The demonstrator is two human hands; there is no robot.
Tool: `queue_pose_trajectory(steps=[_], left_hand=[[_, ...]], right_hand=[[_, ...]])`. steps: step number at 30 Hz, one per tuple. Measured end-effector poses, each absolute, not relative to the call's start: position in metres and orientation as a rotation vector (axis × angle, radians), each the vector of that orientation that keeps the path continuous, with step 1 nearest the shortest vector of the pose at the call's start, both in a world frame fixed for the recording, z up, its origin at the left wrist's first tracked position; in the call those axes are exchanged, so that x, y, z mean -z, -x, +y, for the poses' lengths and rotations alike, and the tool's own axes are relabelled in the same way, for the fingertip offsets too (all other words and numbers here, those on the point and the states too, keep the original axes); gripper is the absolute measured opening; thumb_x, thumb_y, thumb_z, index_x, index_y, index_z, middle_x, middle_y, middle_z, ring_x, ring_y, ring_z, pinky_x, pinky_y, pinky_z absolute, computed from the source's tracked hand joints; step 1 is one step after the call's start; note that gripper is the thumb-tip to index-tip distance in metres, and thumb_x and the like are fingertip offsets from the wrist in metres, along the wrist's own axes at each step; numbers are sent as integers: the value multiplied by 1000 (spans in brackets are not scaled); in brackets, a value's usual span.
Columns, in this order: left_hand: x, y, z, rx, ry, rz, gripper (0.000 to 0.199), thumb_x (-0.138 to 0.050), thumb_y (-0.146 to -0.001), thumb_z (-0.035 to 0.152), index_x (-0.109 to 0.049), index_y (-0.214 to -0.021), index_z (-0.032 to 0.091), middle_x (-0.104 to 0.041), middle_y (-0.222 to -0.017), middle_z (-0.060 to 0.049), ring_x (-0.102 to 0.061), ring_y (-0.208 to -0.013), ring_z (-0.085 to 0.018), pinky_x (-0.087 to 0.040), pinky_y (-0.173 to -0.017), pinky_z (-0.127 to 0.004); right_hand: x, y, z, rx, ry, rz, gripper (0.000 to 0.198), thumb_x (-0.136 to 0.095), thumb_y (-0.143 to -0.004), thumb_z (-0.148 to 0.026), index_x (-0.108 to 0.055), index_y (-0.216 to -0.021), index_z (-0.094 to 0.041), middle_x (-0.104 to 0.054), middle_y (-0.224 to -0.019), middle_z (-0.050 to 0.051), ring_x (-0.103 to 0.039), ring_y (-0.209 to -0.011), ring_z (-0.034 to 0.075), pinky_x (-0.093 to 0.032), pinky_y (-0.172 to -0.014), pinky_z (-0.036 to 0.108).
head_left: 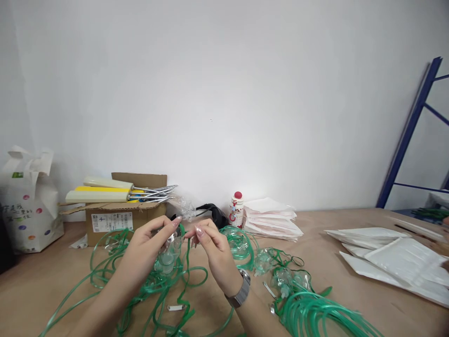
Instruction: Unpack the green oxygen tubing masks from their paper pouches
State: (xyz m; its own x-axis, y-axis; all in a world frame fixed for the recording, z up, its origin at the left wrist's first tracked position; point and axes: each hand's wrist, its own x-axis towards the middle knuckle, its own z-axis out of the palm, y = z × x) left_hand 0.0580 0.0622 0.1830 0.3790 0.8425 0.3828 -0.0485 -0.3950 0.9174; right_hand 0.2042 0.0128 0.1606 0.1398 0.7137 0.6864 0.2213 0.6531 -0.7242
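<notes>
In the head view, my left hand (151, 239) is closed on the edge of a clear oxygen mask (167, 260), close to its upper side. My right hand (214, 243) pinches a green elastic strap (188, 260) that hangs beside the mask. The two hands' fingertips nearly meet, and the exact spot where strap and mask join is partly hidden by fingers. Beneath them lies a tangle of green tubing (164, 291) with a white-and-metal nose clip strip (176, 308) in front. A watch (242, 289) is on my right wrist.
More masks (281, 279) and a bundle of green tubing (315, 313) lie at right. White pouches (403, 262) spread near another person's hand (445, 248). Behind stand a cardboard box (143, 223), a bottle (237, 210), stacked papers (271, 219) and a bag (33, 206).
</notes>
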Motion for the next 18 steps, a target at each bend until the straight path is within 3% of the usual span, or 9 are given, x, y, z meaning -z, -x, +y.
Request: queue_pose_trajectory(steps=[6,14,18], left_hand=[[-182,-57,65,-1173,-1679,699,44,-57,-75,54,-42,-56,18,-32,-55,6,-28,-54,-10,-22,-50,-22],[-183,-55,64,-1184,-1658,744,44,-57,-75,55,-41,-56,18,-31,-55,6,-27,-53,-10,-21,-49,-22],[-183,-55,63,-1186,-1675,715,43,-56,-76,54,-42,-56,19,-32,-55,6,-27,-54,-10,-23,-50,-22]], right_hand=[[-160,-205,13,-426,843,-1363,27,-45,-90,-35,-69,-90,-23,-50,-79,1,-48,-71,13,-40,-69,28],[-160,-203,12,-439,875,-1440,43,-42,-91,-40,-70,-66,-19,-48,-76,3,-48,-74,14,-38,-70,29],[-156,-205,19,-482,925,-1369,37,-49,-86,-44,-63,-64,-18,-47,-70,0,-47,-69,13,-38,-68,28]])
